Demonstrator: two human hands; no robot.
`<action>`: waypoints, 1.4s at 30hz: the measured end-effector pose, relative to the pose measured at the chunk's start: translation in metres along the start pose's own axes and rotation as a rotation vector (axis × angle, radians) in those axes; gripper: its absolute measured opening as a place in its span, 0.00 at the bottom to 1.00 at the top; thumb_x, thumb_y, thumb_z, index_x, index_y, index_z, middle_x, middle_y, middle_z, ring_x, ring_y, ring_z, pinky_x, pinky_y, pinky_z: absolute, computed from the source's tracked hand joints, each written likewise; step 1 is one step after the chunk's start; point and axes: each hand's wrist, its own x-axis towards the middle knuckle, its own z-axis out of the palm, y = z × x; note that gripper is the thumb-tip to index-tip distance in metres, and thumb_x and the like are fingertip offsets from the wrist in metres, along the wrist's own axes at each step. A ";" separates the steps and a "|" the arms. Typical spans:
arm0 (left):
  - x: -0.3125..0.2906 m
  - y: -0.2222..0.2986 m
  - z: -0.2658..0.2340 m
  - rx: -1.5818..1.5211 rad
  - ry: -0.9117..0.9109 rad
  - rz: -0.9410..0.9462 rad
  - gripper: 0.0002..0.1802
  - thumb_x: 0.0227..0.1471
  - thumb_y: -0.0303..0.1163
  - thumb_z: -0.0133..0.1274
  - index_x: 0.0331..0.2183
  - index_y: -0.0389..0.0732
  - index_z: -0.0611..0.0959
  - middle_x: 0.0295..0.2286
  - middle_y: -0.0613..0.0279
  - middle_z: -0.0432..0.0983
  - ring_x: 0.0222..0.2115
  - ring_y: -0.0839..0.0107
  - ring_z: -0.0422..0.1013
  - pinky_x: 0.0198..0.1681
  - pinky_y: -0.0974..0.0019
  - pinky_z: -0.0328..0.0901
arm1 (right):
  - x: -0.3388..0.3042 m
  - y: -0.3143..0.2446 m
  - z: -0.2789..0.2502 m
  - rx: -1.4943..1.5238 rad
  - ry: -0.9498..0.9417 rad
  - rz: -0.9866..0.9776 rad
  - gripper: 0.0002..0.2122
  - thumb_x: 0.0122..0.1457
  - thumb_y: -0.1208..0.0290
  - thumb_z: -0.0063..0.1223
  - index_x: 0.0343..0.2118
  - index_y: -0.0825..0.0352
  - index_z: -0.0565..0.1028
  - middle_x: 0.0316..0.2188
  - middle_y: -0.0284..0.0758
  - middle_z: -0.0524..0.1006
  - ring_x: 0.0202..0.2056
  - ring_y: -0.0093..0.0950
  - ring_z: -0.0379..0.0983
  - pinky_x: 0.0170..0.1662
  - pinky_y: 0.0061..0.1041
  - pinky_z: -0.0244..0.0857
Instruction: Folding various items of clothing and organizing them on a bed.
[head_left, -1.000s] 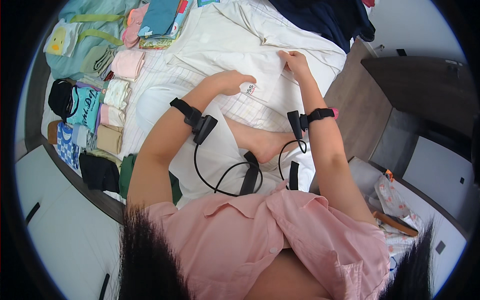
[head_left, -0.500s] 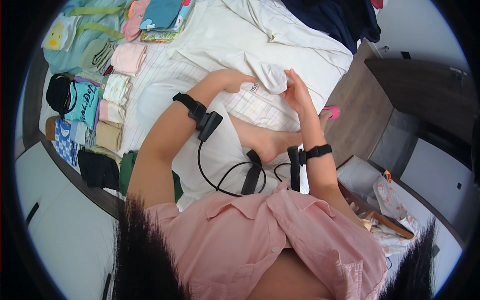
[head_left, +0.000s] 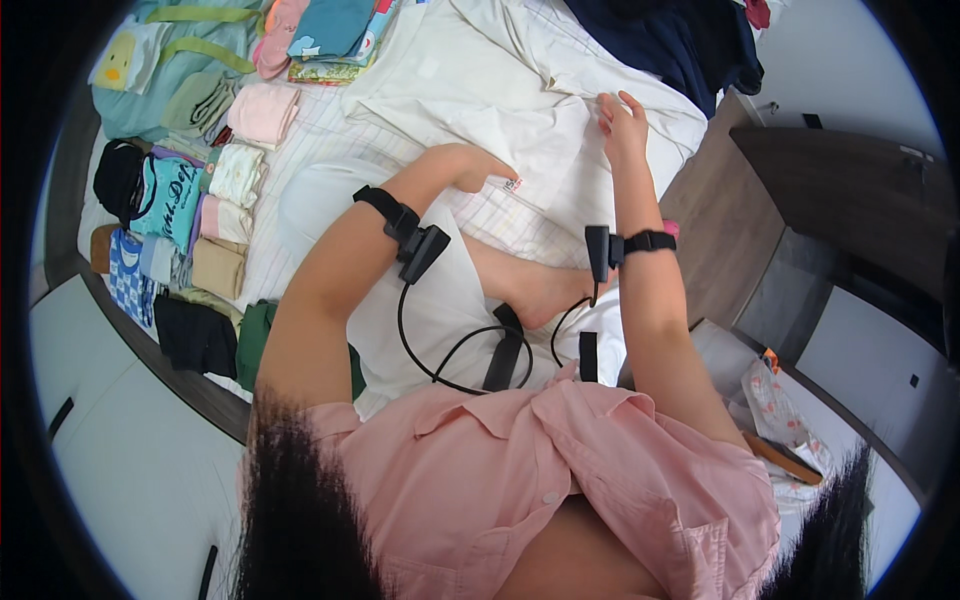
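Observation:
A large white garment (head_left: 470,75) lies spread and creased over the bed in front of me; its exact kind I cannot make out. My left hand (head_left: 474,168) is at its near edge, fingers closed on the cloth beside a small printed patch, the fingertips partly hidden. Over the garment's right part is my right hand (head_left: 625,130), fingers apart and slightly bent, with no cloth visibly gripped. Black straps with small dark devices and cables sit on both my forearms.
Folded clothes stand in rows at the left, among them a pink pile (head_left: 264,113), a turquoise top (head_left: 166,200) and a beige pile (head_left: 220,265). A dark navy garment (head_left: 680,45) lies at the far right. Beyond the bed's right edge is wooden floor (head_left: 700,200).
My right hand has let go of the cloth and moved away, to the right, its fingers spreading. The raised white fold now lies flatter. My left hand has barely moved.

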 end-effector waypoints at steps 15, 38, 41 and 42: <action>-0.014 -0.032 -0.058 -0.140 0.530 -0.375 0.22 0.42 0.21 0.41 0.41 0.48 0.75 0.37 0.53 0.70 0.39 0.57 0.67 0.42 0.63 0.62 | -0.090 0.066 -0.045 -0.494 -0.477 0.268 0.12 0.47 0.69 0.57 0.14 0.65 0.67 0.10 0.24 0.63 0.12 0.14 0.54 0.14 0.16 0.46; 0.011 0.011 -0.041 -0.191 0.526 0.009 0.14 0.39 0.21 0.46 0.32 0.40 0.78 0.31 0.54 0.67 0.29 0.60 0.67 0.35 0.64 0.63 | -0.020 0.043 -0.105 -0.965 -0.031 -0.733 0.19 0.45 0.76 0.49 0.44 0.64 0.68 0.41 0.45 0.68 0.42 0.40 0.65 0.46 0.31 0.60; 0.030 0.036 -0.075 -0.215 0.741 -0.064 0.15 0.40 0.25 0.50 0.35 0.38 0.75 0.35 0.52 0.66 0.30 0.57 0.69 0.34 0.63 0.65 | 0.022 0.024 -0.158 -0.896 0.200 -0.570 0.18 0.45 0.75 0.49 0.42 0.63 0.69 0.37 0.44 0.69 0.31 0.37 0.68 0.39 0.32 0.63; 0.041 0.049 -0.085 -0.110 0.843 -0.073 0.18 0.40 0.27 0.52 0.38 0.38 0.73 0.36 0.52 0.66 0.29 0.57 0.69 0.33 0.63 0.65 | 0.040 0.021 -0.177 -0.907 0.271 -0.628 0.17 0.45 0.74 0.49 0.42 0.63 0.69 0.35 0.44 0.70 0.28 0.37 0.69 0.38 0.32 0.63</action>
